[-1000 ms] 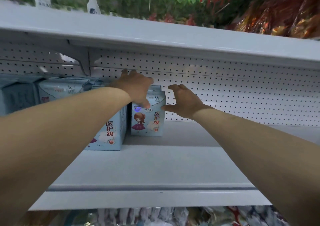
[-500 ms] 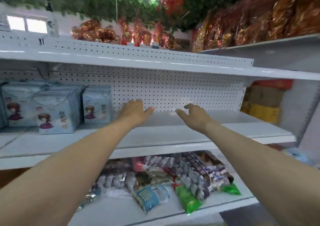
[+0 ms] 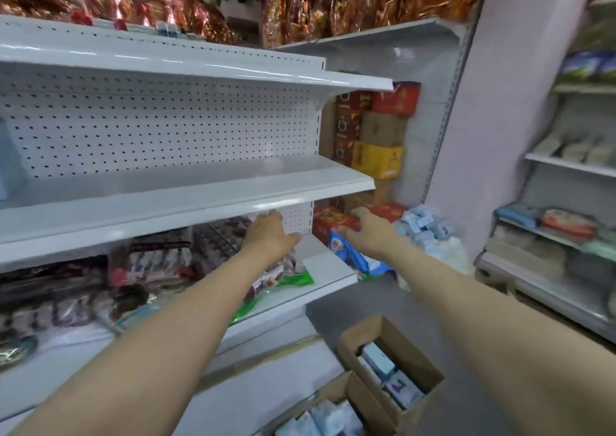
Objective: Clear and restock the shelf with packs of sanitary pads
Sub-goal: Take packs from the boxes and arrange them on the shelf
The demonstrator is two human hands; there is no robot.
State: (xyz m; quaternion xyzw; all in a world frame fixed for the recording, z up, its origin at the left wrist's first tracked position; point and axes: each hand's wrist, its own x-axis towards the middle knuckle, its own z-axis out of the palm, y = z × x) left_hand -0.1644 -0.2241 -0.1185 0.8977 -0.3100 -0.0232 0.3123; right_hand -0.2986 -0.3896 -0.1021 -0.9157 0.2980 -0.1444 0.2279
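The white metal shelf with a pegboard back runs across the left half of the view, and its visible stretch is bare. A sliver of a pale blue pad pack shows at the far left edge. My left hand hovers below the shelf's front lip with relaxed fingers and holds nothing. My right hand reaches out to the right, fingers loose and empty. On the floor below stand two open cardboard boxes holding pad packs.
The lower shelf carries several snack bags. Stacked red and yellow cartons fill the corner, with blue packs and small white packets piled on the floor. Another shelving unit stands at the right.
The view has swung right and down, away from the pad packs on the shelf. Both empty hands have dropped from shelf level to below its front edge. The floor boxes have come into view.
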